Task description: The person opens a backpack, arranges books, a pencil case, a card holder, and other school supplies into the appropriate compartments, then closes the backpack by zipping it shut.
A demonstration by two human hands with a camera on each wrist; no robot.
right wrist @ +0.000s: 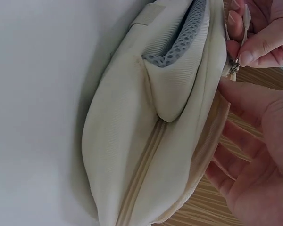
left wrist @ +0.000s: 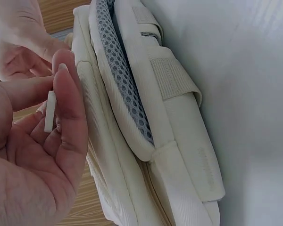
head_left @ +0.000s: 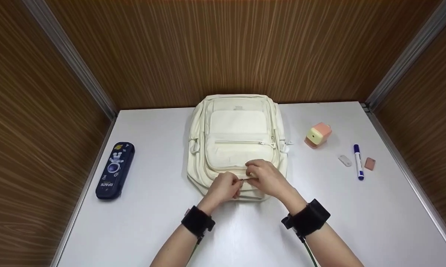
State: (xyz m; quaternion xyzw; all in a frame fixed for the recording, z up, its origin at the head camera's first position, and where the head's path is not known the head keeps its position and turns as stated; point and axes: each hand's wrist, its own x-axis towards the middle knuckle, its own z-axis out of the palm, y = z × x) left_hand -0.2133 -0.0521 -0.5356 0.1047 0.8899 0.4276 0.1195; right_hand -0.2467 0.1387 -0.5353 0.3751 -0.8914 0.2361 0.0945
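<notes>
Backpack (head_left: 238,144) is lying flat at the centre of the frame on the white surface (head_left: 356,222), and I'm working at its near edge with both hands. My left hand (head_left: 223,188) is pinching the cream zipper pull (left wrist: 49,111) between thumb and fingertip; my right hand (head_left: 265,177) is resting on the fabric beside it, fingers loosely bent, gripping nothing I can make out. I'm judging this as the very start: the zipper looks closed, and the pencil case (head_left: 115,170), sharpener (head_left: 318,135) and marker (head_left: 358,162) are lying outside.
</notes>
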